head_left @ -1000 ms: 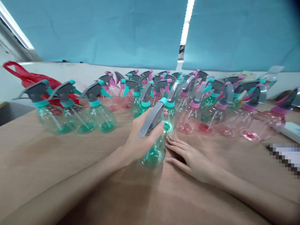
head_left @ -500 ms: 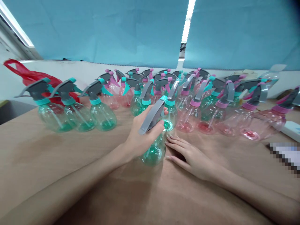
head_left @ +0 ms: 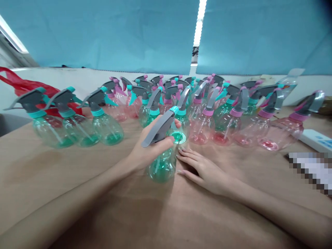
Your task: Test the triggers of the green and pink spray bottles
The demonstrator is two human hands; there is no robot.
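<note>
My left hand [head_left: 153, 140] is wrapped round the neck of a clear green spray bottle [head_left: 162, 169], whose grey trigger head with a teal nozzle sticks up above my thumb. The bottle is near the middle of the table, slightly tilted; whether its base touches the wood I cannot tell. To its right, my right hand [head_left: 204, 169] lies on the table with fingers stretched out and nothing in it, fingertips close to the bottle. Just behind stand another green spray bottle [head_left: 178, 133] and a pink spray bottle [head_left: 199, 129].
Three green spray bottles [head_left: 107, 129] stand at the left before a red plastic bag [head_left: 28, 84]. Several pink and green ones fill the back and right, up to a pink bottle [head_left: 284, 133]. A white device [head_left: 315, 140] and a pixelated object [head_left: 311, 169] lie at the right.
The whole scene has shifted slightly left in view. My left hand keeps its grip on the green spray bottle, which leans a little differently; my right hand stays flat on the table.
</note>
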